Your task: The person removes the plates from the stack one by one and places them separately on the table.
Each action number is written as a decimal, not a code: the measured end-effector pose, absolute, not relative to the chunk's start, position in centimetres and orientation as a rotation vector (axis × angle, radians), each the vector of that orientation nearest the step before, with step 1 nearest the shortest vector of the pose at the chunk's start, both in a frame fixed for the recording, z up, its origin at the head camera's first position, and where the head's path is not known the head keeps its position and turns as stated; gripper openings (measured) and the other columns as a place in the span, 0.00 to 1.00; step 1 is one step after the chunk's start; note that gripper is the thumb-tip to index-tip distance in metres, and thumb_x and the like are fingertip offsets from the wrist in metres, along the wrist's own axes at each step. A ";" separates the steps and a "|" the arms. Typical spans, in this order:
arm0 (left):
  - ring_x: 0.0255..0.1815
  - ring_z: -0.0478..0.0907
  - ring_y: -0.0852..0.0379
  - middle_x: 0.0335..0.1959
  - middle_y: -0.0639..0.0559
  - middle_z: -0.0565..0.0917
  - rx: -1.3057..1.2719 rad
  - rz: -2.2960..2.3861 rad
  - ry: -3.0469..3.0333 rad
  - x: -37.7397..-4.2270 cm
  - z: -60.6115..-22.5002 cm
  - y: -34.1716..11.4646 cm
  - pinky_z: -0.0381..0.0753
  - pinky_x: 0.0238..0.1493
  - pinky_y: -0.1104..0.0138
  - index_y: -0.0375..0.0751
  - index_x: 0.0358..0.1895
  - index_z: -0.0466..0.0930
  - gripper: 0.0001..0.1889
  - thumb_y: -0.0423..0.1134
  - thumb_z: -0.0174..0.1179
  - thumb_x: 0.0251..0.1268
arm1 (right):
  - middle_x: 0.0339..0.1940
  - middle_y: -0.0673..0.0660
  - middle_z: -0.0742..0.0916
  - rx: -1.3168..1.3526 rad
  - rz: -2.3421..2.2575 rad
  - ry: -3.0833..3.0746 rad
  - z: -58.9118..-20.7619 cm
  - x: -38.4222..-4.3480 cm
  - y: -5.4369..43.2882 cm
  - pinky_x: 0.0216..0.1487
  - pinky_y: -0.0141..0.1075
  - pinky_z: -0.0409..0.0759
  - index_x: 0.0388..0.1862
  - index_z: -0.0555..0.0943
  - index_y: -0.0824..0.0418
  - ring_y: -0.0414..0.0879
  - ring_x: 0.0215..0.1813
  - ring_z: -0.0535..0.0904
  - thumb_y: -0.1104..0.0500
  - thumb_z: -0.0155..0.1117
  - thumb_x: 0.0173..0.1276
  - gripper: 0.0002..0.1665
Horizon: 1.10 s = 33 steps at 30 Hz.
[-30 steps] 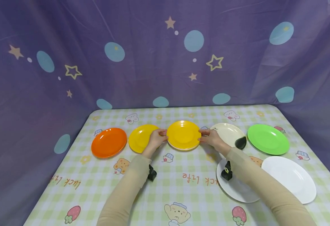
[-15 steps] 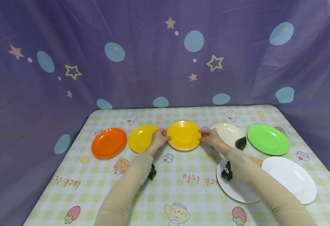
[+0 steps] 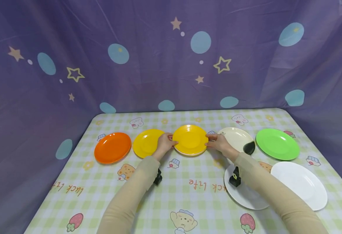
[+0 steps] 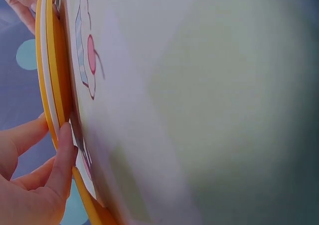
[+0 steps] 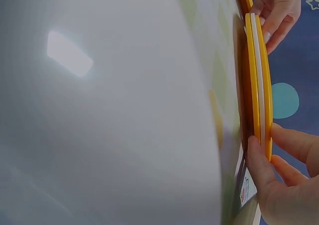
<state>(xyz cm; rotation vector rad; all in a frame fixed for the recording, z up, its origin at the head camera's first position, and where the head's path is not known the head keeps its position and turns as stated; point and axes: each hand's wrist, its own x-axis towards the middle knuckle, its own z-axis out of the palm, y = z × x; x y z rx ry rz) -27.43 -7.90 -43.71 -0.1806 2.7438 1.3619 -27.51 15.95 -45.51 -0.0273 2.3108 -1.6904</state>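
A stack of plates (image 3: 190, 139) lies at the middle of the table, a yellow plate on top. From the side, the right wrist view shows a white plate (image 5: 259, 75) between two yellow ones. My left hand (image 3: 165, 145) holds the stack's left rim, its thumb over the top plate's edge in the head view. Opposite it, my right hand (image 3: 220, 144) pinches the right rim between fingers and thumb. A single yellow plate (image 3: 143, 143) is just left of the left hand and partly behind it. Beside the right hand is a cream plate (image 3: 235, 136) with a dark leaf-like patch.
An orange plate (image 3: 113, 148) lies far left, a green plate (image 3: 277, 144) far right. Nearer on the right are two white plates, one (image 3: 302, 187) fully visible, the other (image 3: 247, 196) partly under the right forearm. A checked cloth (image 3: 188, 201) covers the table; a purple curtain (image 3: 147, 87) hangs behind.
My left hand has shifted slightly right and its thumb now overlaps the top yellow plate's rim. The right hand and the plates look unmoved.
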 end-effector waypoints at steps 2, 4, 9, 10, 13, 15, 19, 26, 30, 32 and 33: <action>0.22 0.72 0.58 0.29 0.47 0.74 -0.184 1.362 2.748 -27.4 -43.7 -7.9 0.79 0.25 0.73 0.32 0.50 0.73 0.23 0.32 0.65 0.48 | 0.58 0.67 0.73 -0.014 -1.684 2.316 -45.4 -27.4 15.9 0.44 0.35 0.79 0.58 0.68 0.70 0.53 0.55 0.72 0.65 0.64 0.55 0.31; 0.21 0.72 0.58 0.29 0.47 0.74 -0.182 1.357 2.752 -27.4 -43.7 -7.9 0.79 0.25 0.73 0.31 0.51 0.73 0.23 0.32 0.64 0.48 | 0.60 0.68 0.70 0.026 -1.651 2.330 -44.8 -27.0 15.6 0.46 0.35 0.78 0.59 0.66 0.72 0.55 0.58 0.69 0.67 0.61 0.57 0.31; 0.21 0.72 0.59 0.29 0.47 0.74 -0.177 1.350 2.765 -27.3 -43.7 -7.9 0.79 0.24 0.73 0.31 0.51 0.73 0.23 0.31 0.64 0.48 | 0.61 0.68 0.68 0.034 -1.625 2.350 -44.1 -26.5 15.4 0.44 0.32 0.79 0.60 0.64 0.72 0.57 0.59 0.68 0.69 0.59 0.59 0.30; 0.21 0.72 0.59 0.29 0.47 0.74 -0.179 1.351 2.766 -27.3 -43.6 -7.9 0.79 0.24 0.73 0.31 0.51 0.73 0.23 0.31 0.64 0.48 | 0.61 0.68 0.68 0.022 -1.618 2.356 -44.1 -26.5 15.4 0.44 0.31 0.79 0.60 0.64 0.73 0.57 0.58 0.68 0.69 0.58 0.59 0.30; 0.20 0.72 0.58 0.29 0.46 0.74 -0.195 1.361 2.758 -27.3 -43.5 -7.9 0.79 0.23 0.73 0.31 0.51 0.73 0.23 0.30 0.64 0.48 | 0.61 0.68 0.69 0.022 -1.619 2.360 -44.1 -26.5 15.4 0.43 0.31 0.79 0.60 0.65 0.72 0.56 0.57 0.70 0.69 0.59 0.58 0.30; 0.20 0.72 0.58 0.29 0.46 0.74 -0.199 1.372 2.751 -27.3 -43.4 -7.9 0.79 0.23 0.73 0.31 0.51 0.73 0.23 0.30 0.64 0.47 | 0.60 0.68 0.69 0.007 -1.604 2.377 -44.3 -26.5 15.4 0.42 0.31 0.79 0.60 0.65 0.71 0.55 0.54 0.72 0.68 0.60 0.58 0.30; 0.20 0.72 0.58 0.29 0.46 0.75 -0.199 1.396 2.735 -27.4 -43.5 -7.9 0.79 0.23 0.73 0.31 0.52 0.72 0.24 0.28 0.64 0.47 | 0.60 0.67 0.70 -0.011 -1.589 2.391 -44.4 -26.5 15.5 0.42 0.31 0.79 0.59 0.66 0.71 0.50 0.46 0.78 0.67 0.59 0.58 0.29; 0.19 0.73 0.59 0.30 0.44 0.77 -0.178 1.481 2.707 -27.6 -43.8 -8.3 0.80 0.22 0.72 0.31 0.51 0.73 0.24 0.27 0.64 0.46 | 0.59 0.68 0.70 -0.067 -1.576 2.430 -44.3 -26.4 15.6 0.49 0.36 0.77 0.59 0.66 0.72 0.56 0.55 0.72 0.67 0.61 0.57 0.29; 0.17 0.72 0.61 0.29 0.44 0.77 -0.155 1.550 2.683 -27.6 -43.8 -8.6 0.80 0.22 0.71 0.30 0.50 0.74 0.23 0.25 0.64 0.45 | 0.59 0.67 0.71 -0.119 -1.546 2.473 -44.2 -26.2 15.7 0.56 0.42 0.71 0.58 0.67 0.73 0.58 0.60 0.66 0.65 0.61 0.57 0.29; 0.17 0.72 0.61 0.29 0.44 0.76 -0.150 1.569 2.677 -27.5 -43.8 -8.7 0.81 0.22 0.71 0.29 0.50 0.74 0.23 0.24 0.64 0.45 | 0.58 0.68 0.72 -0.134 -1.535 2.488 -44.1 -26.2 15.7 0.58 0.43 0.69 0.58 0.67 0.73 0.58 0.61 0.65 0.65 0.62 0.57 0.30; 0.17 0.72 0.61 0.28 0.44 0.76 -0.149 1.570 2.677 -27.5 -43.8 -8.7 0.81 0.22 0.70 0.29 0.50 0.74 0.23 0.24 0.64 0.45 | 0.58 0.68 0.72 -0.134 -1.532 2.488 -44.2 -26.2 15.8 0.59 0.43 0.69 0.58 0.67 0.73 0.58 0.61 0.65 0.65 0.62 0.57 0.30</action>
